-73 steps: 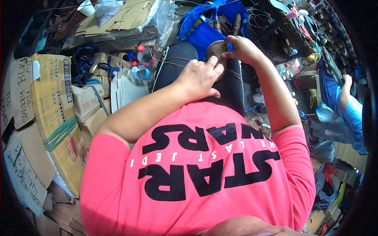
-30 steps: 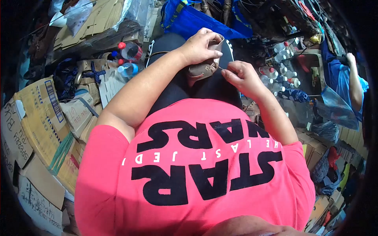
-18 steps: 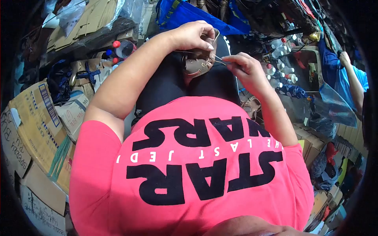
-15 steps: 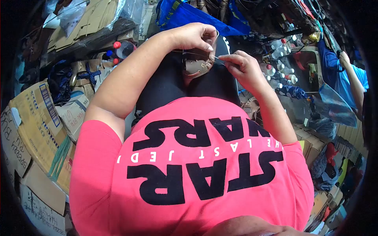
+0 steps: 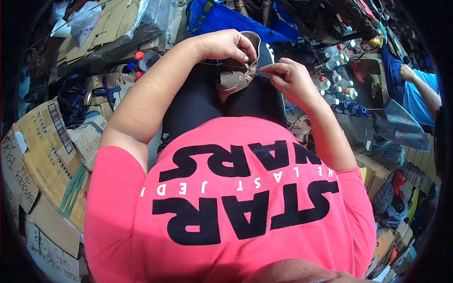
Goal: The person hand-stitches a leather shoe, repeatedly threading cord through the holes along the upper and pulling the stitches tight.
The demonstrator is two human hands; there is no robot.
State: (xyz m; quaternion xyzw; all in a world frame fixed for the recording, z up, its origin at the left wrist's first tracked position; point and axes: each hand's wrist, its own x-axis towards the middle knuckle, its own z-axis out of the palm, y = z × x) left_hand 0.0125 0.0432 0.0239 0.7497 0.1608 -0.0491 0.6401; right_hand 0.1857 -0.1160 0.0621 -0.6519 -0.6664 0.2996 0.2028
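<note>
Left hand [image 5: 239, 48] bent at the wrist, its fingers curl into the open mouth of a brown leather moccasin-like shoe [image 5: 231, 81]; whether they grip an edge, I cannot tell. Right hand [image 5: 288, 79] has thumb and forefinger drawn nearly together, apparently pinching a thin, thread-like strand [image 5: 257, 72] just beside the leather. The shoe sits on the person's lap, over black trousers [image 5: 193, 101], probably because the thighs give it a firm base, and the left hand looks placed to steady it while the strand is held out sideways. Beyond the knees lies a bright blue plastic bag [image 5: 226, 21]; capped clear bottles [image 5: 336, 76] crowd together on the right, well apart from the work
</note>
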